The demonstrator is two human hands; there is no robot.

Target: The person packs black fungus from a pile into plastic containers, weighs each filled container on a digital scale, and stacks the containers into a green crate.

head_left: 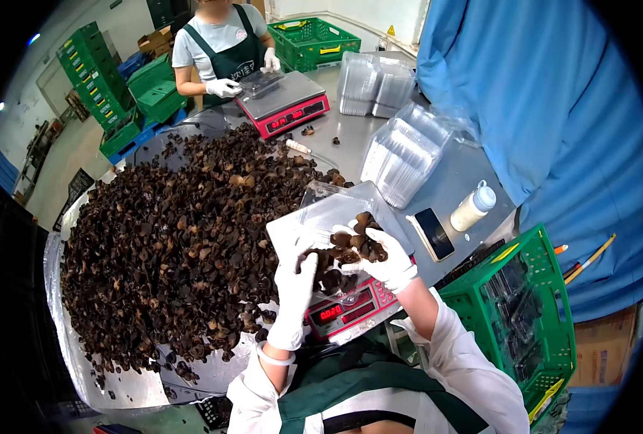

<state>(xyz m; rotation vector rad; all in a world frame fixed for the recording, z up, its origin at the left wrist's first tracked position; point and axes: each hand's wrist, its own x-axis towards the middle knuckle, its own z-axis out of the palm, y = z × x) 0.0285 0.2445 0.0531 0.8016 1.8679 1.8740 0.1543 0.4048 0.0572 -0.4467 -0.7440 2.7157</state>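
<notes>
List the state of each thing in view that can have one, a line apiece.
Left hand: gloved, grip unclear.
Right hand: gloved, fingers against dark pieces.
Clear container: open, dark pieces inside.
Near scale: display lit.
Far scale: display lit.
Dark heap: loose, spread out.
Phone: lying flat, screen dark.
Bottle: capped.
Clear trays: nested, stacked.
Crate at right: open-topped, loaded.
Co-worker's hands: gloved.

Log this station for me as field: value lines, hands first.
Left hand: gloved, at the left side of the clear plastic box
Right hand: gloved, touching dark brown pieces
Box: open, over the near scale, pieces inside
Near scale: red digits lit
Pile: similar pieces, left on the table
Right side: phone, bottle, green crate
Across table: another person, gloved, at a second scale
</notes>
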